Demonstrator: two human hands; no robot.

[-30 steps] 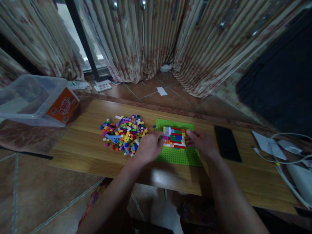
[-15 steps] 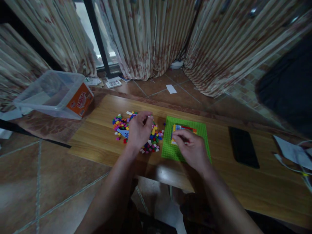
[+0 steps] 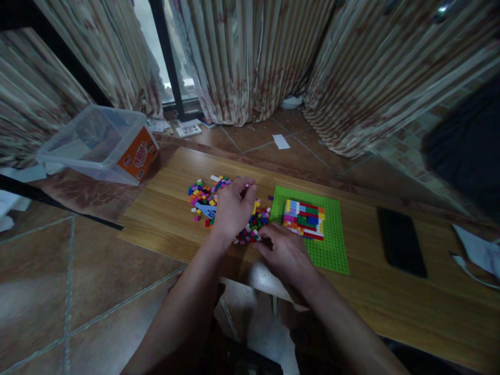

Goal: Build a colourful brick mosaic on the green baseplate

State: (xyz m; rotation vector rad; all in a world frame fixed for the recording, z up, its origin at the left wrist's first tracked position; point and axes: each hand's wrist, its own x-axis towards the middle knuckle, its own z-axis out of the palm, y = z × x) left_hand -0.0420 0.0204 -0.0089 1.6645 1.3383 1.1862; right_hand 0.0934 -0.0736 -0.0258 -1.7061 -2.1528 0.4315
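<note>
A pile of small loose toy bricks (image 3: pixel 201 195) in many colours lies on the wooden table. Over its middle is my left hand (image 3: pixel 235 208), thumb and fingers curled together; a pinkish speck shows at the fingertips, too small to name. My right hand (image 3: pixel 285 252) reaches to the pile's near right edge, its thumb and fingers bent toward each other at the bricks. What lies between them is hidden. Just beyond that hand, a flat block of joined multicoloured bricks (image 3: pixel 304 219) sits on a green studded baseplate (image 3: pixel 332 250). A blue printed piece (image 3: pixel 205 209) lies in the pile.
A clear plastic bin (image 3: pixel 96 140) with an orange label stands at the left end of the wooden table (image 3: pixel 164 224). To the right lie a black phone-like slab (image 3: pixel 401 241), white paper (image 3: pixel 474 245) and a white cable (image 3: pixel 471 268). Curtains (image 3: pixel 234 67) hang behind.
My right hand has moved left and nearer, from the brick block to the pile's edge, uncovering the block. My left hand stays over the pile. The view has shifted slightly.
</note>
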